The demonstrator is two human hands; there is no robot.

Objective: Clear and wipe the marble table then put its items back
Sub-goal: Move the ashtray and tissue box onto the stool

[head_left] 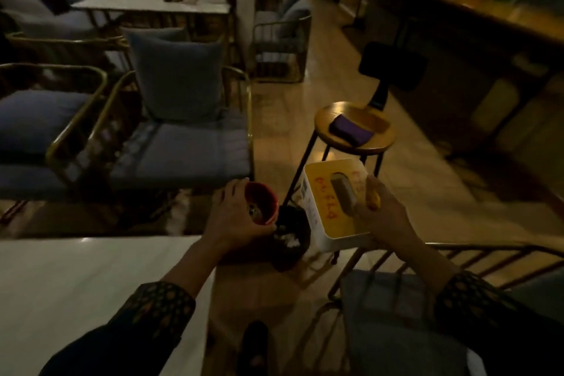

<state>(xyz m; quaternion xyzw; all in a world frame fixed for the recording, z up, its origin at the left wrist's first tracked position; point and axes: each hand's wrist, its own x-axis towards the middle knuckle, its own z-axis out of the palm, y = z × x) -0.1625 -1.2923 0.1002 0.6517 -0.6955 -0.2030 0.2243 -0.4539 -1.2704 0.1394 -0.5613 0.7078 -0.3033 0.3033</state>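
Observation:
My left hand (233, 217) grips a small red cup (263, 203) and, under it, a dark round bowl (293, 241) with something white in it, both held past the right edge of the marble table (76, 284). In my right hand (386, 220) is a white tissue box (331, 207) with a yellowish top, red writing and a slot, carried above the floor beside the table. A folded purple cloth (351, 131) lies on a round wooden stool (355, 125) ahead of the box.
Blue-cushioned chairs with gold frames (180, 131) stand left and ahead; another chair (396, 314) is below my right arm. At a far marble table (152, 0) another person leans on the top. A long wooden counter (457, 15) runs along the right.

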